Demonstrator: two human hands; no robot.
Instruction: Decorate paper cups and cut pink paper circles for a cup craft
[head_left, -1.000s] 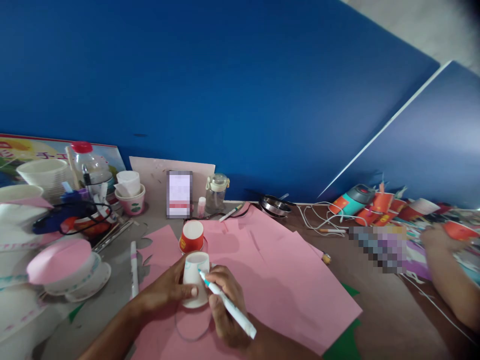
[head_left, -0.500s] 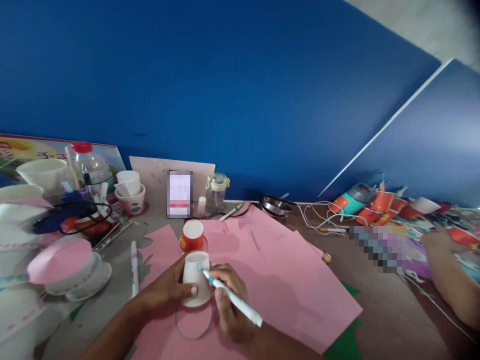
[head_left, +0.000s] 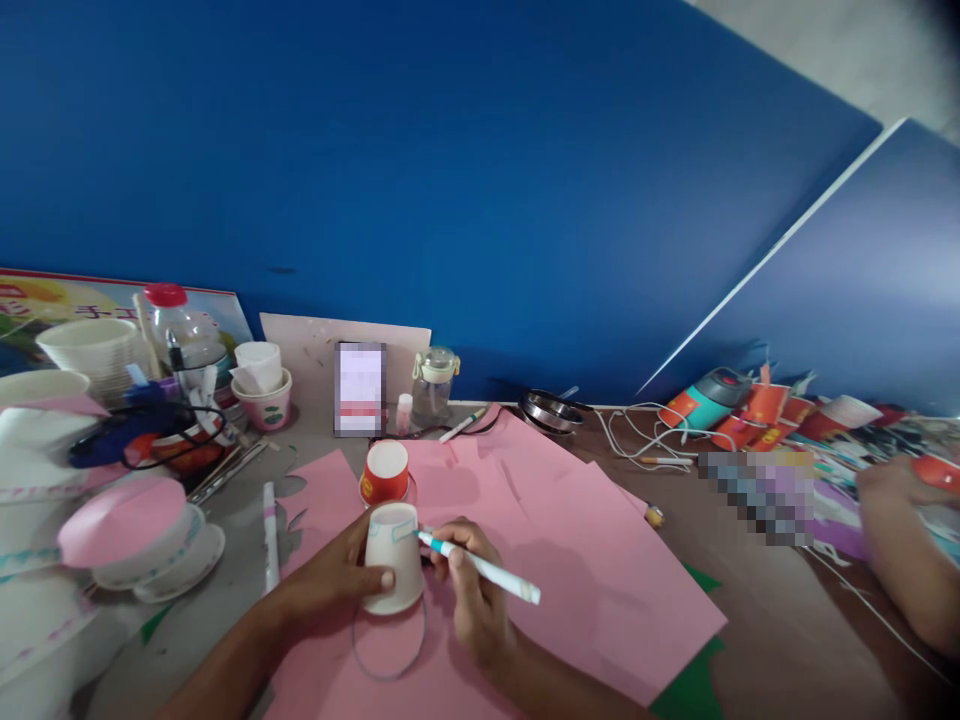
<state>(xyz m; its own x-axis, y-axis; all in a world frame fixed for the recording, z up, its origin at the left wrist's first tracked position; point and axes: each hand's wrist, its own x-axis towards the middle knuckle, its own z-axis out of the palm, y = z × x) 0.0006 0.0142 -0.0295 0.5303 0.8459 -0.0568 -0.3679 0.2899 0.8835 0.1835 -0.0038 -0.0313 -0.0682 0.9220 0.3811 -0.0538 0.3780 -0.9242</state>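
My left hand (head_left: 354,568) is closed around a white paper cup (head_left: 393,575) held upside down, its thumb pressed on the near side. Light-blue outlines run near the cup's narrow top end. In my right hand (head_left: 476,590) is a white marker (head_left: 491,573) with a teal tip end, the tip at the right edge of the drawn outline. Beneath both hands lies pink paper (head_left: 570,560), with a pencil-like circle traced on it just below the cup. Behind the white cup stands a red paper cup (head_left: 385,475).
A second marker (head_left: 270,535) lies to the left. Stacked white cups and bowls (head_left: 45,560) fill the left side. A phone (head_left: 360,390) and a clear bottle (head_left: 433,385) stand at the back. On the right, another person's arm (head_left: 904,560) reaches over craft things.
My right hand and the marker have shifted slightly right. The blue outline on the cup has grown toward its right side. My left hand keeps its hold.
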